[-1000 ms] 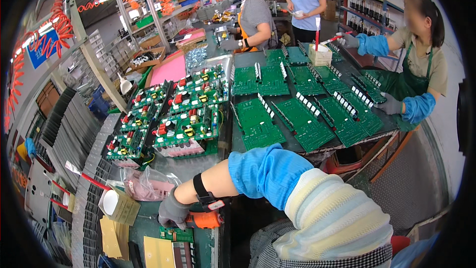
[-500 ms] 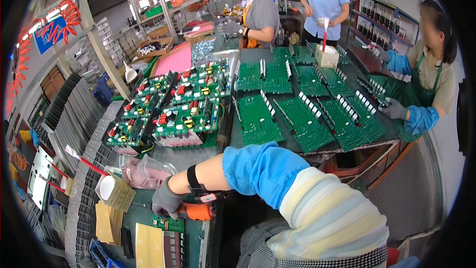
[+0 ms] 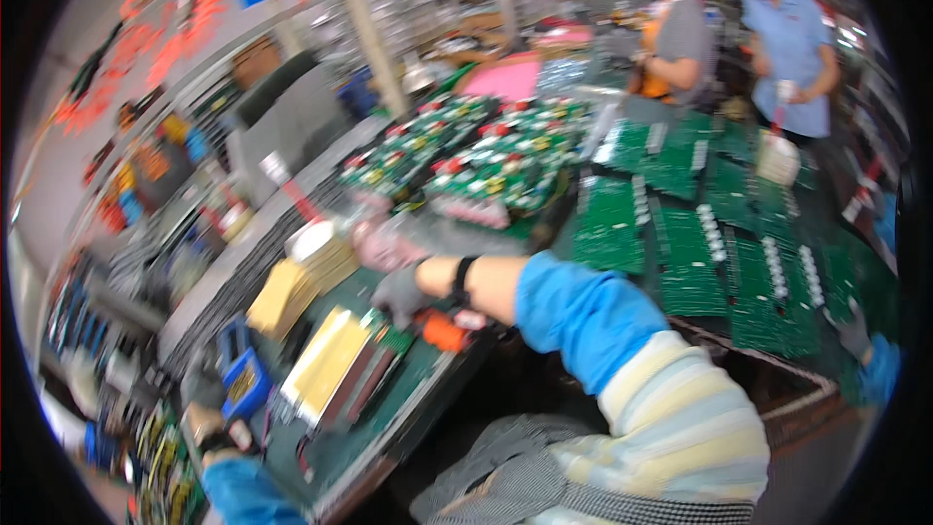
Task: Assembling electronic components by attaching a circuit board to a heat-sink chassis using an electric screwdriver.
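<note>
My right hand (image 3: 397, 297), in a grey glove, is closed around an orange power screwdriver (image 3: 444, 331); its tip is hidden. Beside it lies a small green circuit board (image 3: 391, 333), partly covered by the hand. Next to that board is a flat piece with a yellow face and a brown strip (image 3: 328, 362). My left hand (image 3: 202, 387), also gloved, is at the lower left, just beside a blue bin (image 3: 255, 391) that holds small brass-coloured parts. Motion blur smears the left fingers, so whether they hold anything does not show.
Yellow boards (image 3: 277, 299) stand near a white cup-like container with a red-handled brush (image 3: 299, 196). Beyond are boards crowded with components (image 3: 515, 160). Green circuit boards (image 3: 692, 272) cover the right table. Co-workers stand at the back; another gloved hand (image 3: 853, 332) is at far right.
The view has swung left, shifting the scene rightward and blurring it. My left forearm and hand now show at the blue bin. My right hand stays by the small board with the screwdriver.
</note>
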